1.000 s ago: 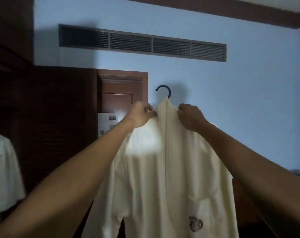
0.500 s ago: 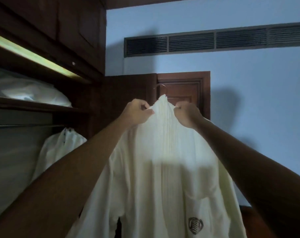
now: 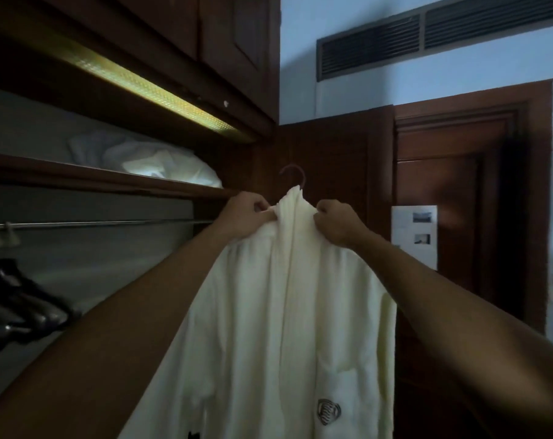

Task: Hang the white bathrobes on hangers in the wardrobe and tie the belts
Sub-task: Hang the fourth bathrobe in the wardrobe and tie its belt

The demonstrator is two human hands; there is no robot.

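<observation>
we hold the white bathrobe (image 3: 287, 312) up at frame centre, both arms raised toward 12 o'clock. left hand (image 3: 243, 213) sits at 9 o'clock of the collar, fingers curled into a narrow grip pinching the collar fabric. right hand (image 3: 338, 221) sits at 3 o'clock of the collar, fingers likewise curled and pinching the cloth there. the two hands are near each other, with the peaked collar between them.

the robe is on a hanger; only the hanger hook (image 3: 295, 177) shows, rising at 12 o'clock of the collar, dark and curved, seen against the dark wood behind. it is not on the rail: the wardrobe rail (image 3: 110, 224) runs level at 9 o'clock of the left hand, and the hook sits above and to the right of its visible end. the robe hangs straight down, front closed, with a pocket carrying a dark emblem (image 3: 329, 410) at 5 o'clock. we cannot make out a belt.

wardrobe (image 3: 142, 33) fills the left half. a lit strip light (image 3: 148, 90) runs diagonally at 10 o'clock. below it a shelf holds a white pillow (image 3: 161, 164). dark hangers (image 3: 18, 305) hang low at 8 o'clock. at 3 o'clock stands a brown door (image 3: 452, 191) with a white notice (image 3: 414, 236) on it. a wall vent (image 3: 427, 36) is at 1 o'clock on the blue wall.
</observation>
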